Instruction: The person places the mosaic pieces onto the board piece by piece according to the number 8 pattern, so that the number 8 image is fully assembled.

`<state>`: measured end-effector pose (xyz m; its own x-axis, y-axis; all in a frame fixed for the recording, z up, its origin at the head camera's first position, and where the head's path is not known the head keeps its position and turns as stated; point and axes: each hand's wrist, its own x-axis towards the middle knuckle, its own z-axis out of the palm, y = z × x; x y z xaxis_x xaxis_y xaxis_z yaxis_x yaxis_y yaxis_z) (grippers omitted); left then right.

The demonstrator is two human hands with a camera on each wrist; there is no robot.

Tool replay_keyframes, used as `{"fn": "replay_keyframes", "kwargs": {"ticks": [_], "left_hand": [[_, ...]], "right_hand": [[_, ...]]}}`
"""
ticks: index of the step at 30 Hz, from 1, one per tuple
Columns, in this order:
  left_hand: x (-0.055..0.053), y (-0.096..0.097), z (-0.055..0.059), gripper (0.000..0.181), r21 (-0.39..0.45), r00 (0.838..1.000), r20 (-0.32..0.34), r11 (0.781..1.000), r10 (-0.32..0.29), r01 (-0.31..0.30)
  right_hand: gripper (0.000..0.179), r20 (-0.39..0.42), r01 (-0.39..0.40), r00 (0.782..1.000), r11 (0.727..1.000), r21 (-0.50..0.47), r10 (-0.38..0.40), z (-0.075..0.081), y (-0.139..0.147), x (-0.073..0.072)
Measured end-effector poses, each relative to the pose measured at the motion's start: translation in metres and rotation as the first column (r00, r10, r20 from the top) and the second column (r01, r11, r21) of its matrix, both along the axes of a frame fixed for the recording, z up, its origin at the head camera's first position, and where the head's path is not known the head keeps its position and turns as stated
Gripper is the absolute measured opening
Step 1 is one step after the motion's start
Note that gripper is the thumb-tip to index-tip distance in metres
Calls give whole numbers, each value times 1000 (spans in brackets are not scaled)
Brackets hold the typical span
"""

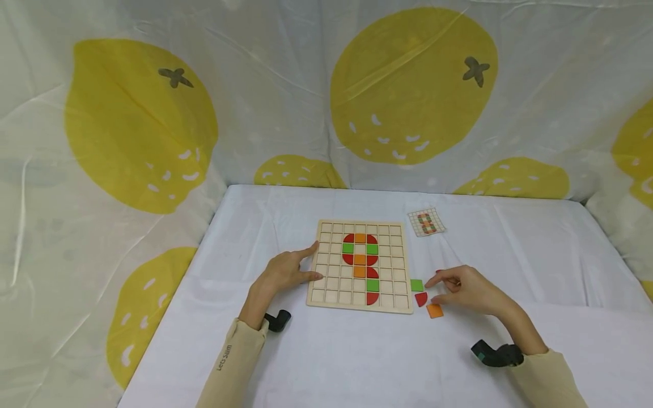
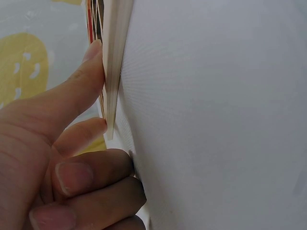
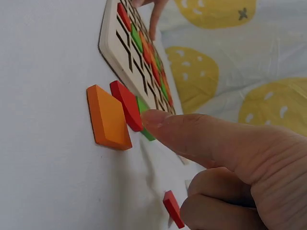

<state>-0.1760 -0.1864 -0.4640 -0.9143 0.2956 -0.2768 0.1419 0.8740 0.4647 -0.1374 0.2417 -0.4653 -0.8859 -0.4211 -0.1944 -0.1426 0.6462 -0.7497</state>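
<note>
On the white cloth lies a square wooden grid board (image 1: 332,283), with red quarter-round, green square and orange square tiles set in several cells. My left hand (image 1: 284,272) touches its left edge with thumb and index finger spread; the other fingers are bent under in the left wrist view. Right of the board, my right hand (image 1: 469,289) hovers by loose tiles, thumb and index apart and nothing between them. Nearest are a green square tile (image 1: 416,285), a red quarter-round tile (image 1: 420,299) and an orange square tile (image 1: 435,310). Another red tile (image 3: 173,209) lies partly behind the curled fingers.
A small card (image 1: 427,222) printed with a coloured grid pattern lies beyond the board's upper right corner. Dark wrist devices (image 1: 497,354) sit at both cuffs. Behind the white tablecloth (image 1: 357,357) hangs a lemon-print curtain (image 1: 285,85).
</note>
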Motion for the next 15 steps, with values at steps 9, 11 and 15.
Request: {"fn": "replay_keyframes", "kwargs": {"ticks": [9, 11, 15], "left_hand": [[0, 1, 1, 87, 5, 1000, -3, 1000, -7, 7], [0, 1, 1, 87, 4, 1000, 1, 1000, -3, 3], [0, 1, 2, 87, 0, 1000, 14, 1000, 10, -10]], "right_hand": [[31, 67, 8, 998, 998, -69, -4, -5, 15, 14], [33, 89, -5, 996, 996, -90, 13, -6, 16, 17], [34, 99, -33, 994, 993, -114, 44, -8, 16, 19]]}}
